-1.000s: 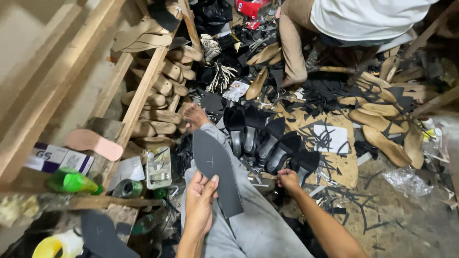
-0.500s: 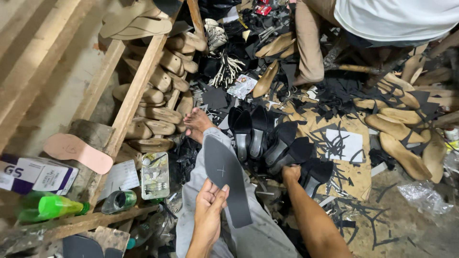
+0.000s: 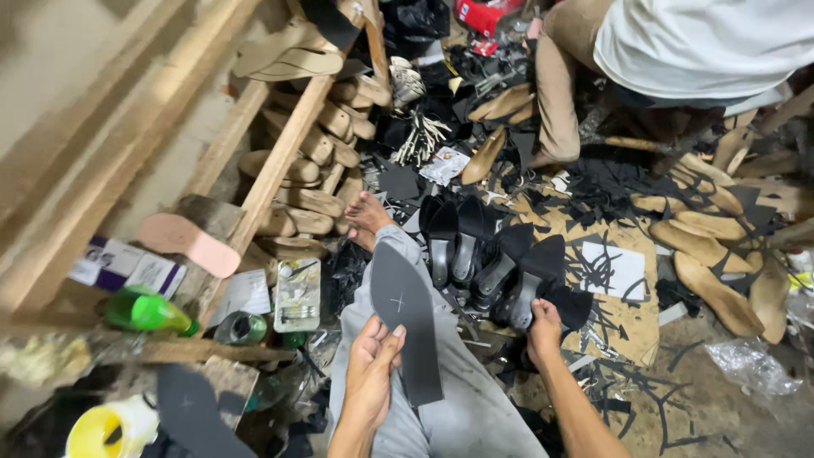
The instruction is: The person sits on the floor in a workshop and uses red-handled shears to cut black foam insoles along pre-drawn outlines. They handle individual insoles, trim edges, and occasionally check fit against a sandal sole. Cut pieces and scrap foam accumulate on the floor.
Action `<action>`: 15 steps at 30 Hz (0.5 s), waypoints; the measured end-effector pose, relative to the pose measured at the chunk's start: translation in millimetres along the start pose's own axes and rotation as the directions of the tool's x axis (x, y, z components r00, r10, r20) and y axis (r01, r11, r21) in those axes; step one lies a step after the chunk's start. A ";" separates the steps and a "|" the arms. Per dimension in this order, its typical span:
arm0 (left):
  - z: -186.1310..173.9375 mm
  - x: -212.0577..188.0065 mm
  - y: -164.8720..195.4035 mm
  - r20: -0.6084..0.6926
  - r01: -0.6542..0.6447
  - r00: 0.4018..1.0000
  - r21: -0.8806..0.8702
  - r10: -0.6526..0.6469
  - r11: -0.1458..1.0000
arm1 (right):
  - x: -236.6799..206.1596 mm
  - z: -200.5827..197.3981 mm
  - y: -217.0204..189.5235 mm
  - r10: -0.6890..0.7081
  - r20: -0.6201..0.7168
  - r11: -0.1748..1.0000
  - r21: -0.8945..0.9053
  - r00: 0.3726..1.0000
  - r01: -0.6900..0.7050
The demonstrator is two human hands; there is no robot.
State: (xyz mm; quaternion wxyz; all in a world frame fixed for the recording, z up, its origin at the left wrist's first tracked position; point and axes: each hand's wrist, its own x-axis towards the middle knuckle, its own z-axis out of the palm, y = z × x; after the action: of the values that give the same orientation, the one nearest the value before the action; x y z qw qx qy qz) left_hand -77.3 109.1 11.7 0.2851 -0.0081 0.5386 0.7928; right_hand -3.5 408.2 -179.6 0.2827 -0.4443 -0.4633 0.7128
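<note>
My left hand grips the near end of a dark pointed shoe sole marked with a small white cross, lying along my grey-trousered leg. My right hand rests on a black high-heeled shoe, the nearest in a row of several black heeled shoes standing on the floor. Whether those fingers close around the shoe is unclear. My bare foot shows beyond the sole.
Another person in a white shirt sits at the far right. Wooden shoe lasts stack under a slanted wooden rail at left. Tan soles, black scraps, a green bottle and a yellow tub lie around.
My right hand has reached forward from beside my leg onto the nearest black heeled shoe. My left hand has kept its hold on the sole, shifting slightly; the view has tilted.
</note>
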 end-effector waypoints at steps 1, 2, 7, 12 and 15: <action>2.5 -9.3 2.0 0.014 -0.013 1.000 -0.010 0.014 1.000 | -16.5 -3.7 -11.1 0.034 0.071 0.998 0.043 0.997 -0.037; 5.7 -18.3 4.0 0.026 -0.028 0.999 -0.020 0.029 0.999 | -34.1 -5.8 -23.4 0.062 0.158 0.992 0.100 0.985 -0.079; 18.7 -64.6 10.1 0.012 -0.240 0.971 0.039 0.240 0.970 | -131.4 -6.4 -93.2 0.034 0.586 0.916 0.306 0.809 -0.260; 12.9 -97.8 5.9 -0.115 -0.323 0.928 0.222 0.354 0.920 | -222.6 22.8 -137.1 -0.126 0.705 0.989 0.143 0.698 0.035; 4.8 -108.7 3.6 -0.159 -0.238 0.958 0.029 0.239 0.971 | -279.7 35.8 -142.9 -0.387 0.748 0.759 -0.074 0.540 0.647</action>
State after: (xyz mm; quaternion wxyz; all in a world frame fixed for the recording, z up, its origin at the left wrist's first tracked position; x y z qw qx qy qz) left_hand 13.5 64.1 51.5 0.1428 -0.0060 0.5609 0.8154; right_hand 87.8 224.4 60.9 0.2070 -0.0255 -0.7616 0.6136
